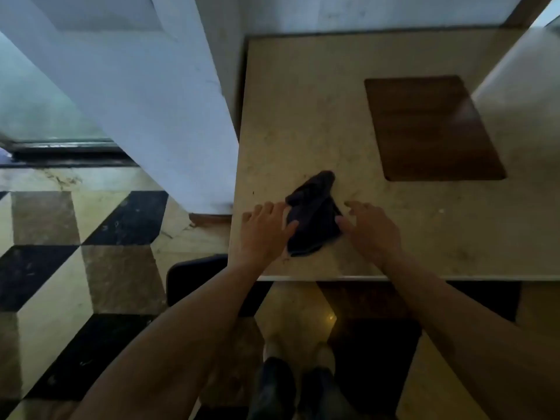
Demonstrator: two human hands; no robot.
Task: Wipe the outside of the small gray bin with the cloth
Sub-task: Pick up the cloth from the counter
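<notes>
A crumpled dark cloth (pixel 313 215) lies on the beige marble tabletop (pixel 303 110), close to its front edge. My left hand (pixel 265 230) rests flat on the table just left of the cloth, fingers spread, its thumb touching the cloth's edge. On the cloth's right side my right hand (pixel 371 228) is also spread, with the thumb against the fabric. Neither hand has closed on the cloth. A dark rounded-corner object (pixel 194 278) stands on the floor under the table's left front corner. I cannot tell whether it is the gray bin.
A dark brown rectangular panel (pixel 433 128) sits on the tabletop at the right. A white wall column (pixel 157 95) stands left of the table. The floor (pixel 60 268) has beige, brown and black tiles. My dark shoes (pixel 297 389) are below the table's front edge.
</notes>
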